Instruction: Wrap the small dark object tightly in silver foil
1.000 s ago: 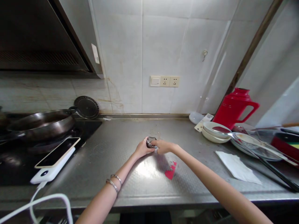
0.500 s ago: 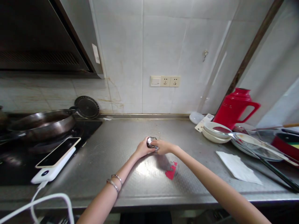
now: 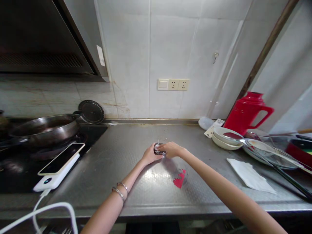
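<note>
Over the middle of the counter, my left hand is wrapped round a small, shiny round cup with a dark rim. Its opening faces up towards me. My right hand reaches in from the right, its fingers bent and pressed into the opening. Something white, like crumpled tissue, shows at those fingertips, though the fingers hide most of it. A torn red patch lies on the steel counter just below the hands.
A pan stands on the hob at left, beside a phone on a white power bank with a cable. At right are a red thermos, stacked bowls, a plate with utensils, and a folded white napkin.
My right hand has shifted slightly up and right, its knuckles raised higher over the cup. My left hand keeps its hold. The view has moved a little.
</note>
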Available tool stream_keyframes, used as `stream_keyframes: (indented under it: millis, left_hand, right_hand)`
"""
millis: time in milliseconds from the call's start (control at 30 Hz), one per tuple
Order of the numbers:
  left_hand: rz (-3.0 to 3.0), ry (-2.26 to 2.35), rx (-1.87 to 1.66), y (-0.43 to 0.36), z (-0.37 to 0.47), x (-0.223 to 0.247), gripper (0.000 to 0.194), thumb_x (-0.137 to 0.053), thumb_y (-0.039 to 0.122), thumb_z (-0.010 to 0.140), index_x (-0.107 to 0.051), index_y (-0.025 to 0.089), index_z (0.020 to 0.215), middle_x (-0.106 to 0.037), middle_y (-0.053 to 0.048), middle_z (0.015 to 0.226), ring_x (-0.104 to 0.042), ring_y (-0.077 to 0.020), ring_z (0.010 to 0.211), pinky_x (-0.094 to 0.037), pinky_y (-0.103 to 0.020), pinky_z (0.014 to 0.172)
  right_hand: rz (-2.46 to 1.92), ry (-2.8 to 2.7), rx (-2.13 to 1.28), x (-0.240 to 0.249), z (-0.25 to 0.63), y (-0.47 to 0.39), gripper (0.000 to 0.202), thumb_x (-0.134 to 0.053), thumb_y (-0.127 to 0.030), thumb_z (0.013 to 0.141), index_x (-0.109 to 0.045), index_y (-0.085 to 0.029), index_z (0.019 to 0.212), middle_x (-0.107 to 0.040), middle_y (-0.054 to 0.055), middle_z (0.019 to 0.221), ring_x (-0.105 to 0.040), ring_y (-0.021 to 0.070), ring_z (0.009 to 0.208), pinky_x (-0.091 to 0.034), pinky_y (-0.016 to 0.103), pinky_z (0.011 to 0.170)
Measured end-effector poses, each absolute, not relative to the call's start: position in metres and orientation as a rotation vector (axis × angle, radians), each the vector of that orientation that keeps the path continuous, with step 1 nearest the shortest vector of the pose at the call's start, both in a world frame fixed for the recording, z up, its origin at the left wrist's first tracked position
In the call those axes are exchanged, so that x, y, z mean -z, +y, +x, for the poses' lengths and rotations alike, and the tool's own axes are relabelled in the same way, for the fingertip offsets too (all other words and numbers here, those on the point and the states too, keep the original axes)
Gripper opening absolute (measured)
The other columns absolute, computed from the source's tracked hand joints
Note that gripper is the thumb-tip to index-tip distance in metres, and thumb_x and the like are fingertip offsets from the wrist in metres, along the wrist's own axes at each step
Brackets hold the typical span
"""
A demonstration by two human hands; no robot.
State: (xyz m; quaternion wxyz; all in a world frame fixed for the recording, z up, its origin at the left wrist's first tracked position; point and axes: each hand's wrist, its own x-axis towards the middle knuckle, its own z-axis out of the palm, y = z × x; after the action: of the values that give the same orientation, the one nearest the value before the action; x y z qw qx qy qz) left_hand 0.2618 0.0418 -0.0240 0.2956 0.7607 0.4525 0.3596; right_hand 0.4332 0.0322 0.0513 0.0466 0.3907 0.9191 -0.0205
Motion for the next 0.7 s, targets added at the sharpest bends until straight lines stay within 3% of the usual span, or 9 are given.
stream_keyframes:
  millis: [267, 500, 700]
  left_hand:
    - [2.024, 1.231, -0.962, 0.046, 0.263, 0.031, 0.07, -0.079, 0.035, 0.054, -0.05, 0.022, 0.117, -0.069, -0.004, 0.1, -0.065, -0.0213, 0.089, -0.049, -0.03, 0.078]
    - [2.066, 1.246, -0.964, 0.048, 0.262, 0.035, 0.07, -0.078, 0.038, 0.056, -0.05, 0.021, 0.117, -0.068, -0.004, 0.097, -0.065, -0.0207, 0.085, -0.048, -0.027, 0.071]
    - [2.069, 1.255, -0.968, 0.047, 0.263, 0.032, 0.068, -0.077, 0.038, 0.056, -0.051, 0.021, 0.117, -0.069, -0.004, 0.098, -0.065, -0.0216, 0.088, -0.048, -0.028, 0.073]
  right_hand:
    - [1.291, 2.702, 0.001, -0.058, 0.433, 0.03, 0.042, -0.056, -0.018, 0.07, -0.063, -0.03, 0.11, -0.065, 0.005, 0.114, -0.066, 0.0246, 0.091, -0.048, 0.028, 0.067]
    - [1.338, 2.727, 0.376, -0.054, 0.443, 0.03, 0.049, -0.052, -0.006, 0.064, -0.067, -0.026, 0.106, -0.071, 0.002, 0.099, -0.065, 0.0212, 0.089, -0.045, 0.024, 0.074]
    - [1.281, 2.751, 0.258, -0.051, 0.434, 0.03, 0.047, -0.054, -0.009, 0.07, -0.063, -0.03, 0.111, -0.068, 0.002, 0.11, -0.065, 0.0209, 0.094, -0.045, 0.025, 0.073]
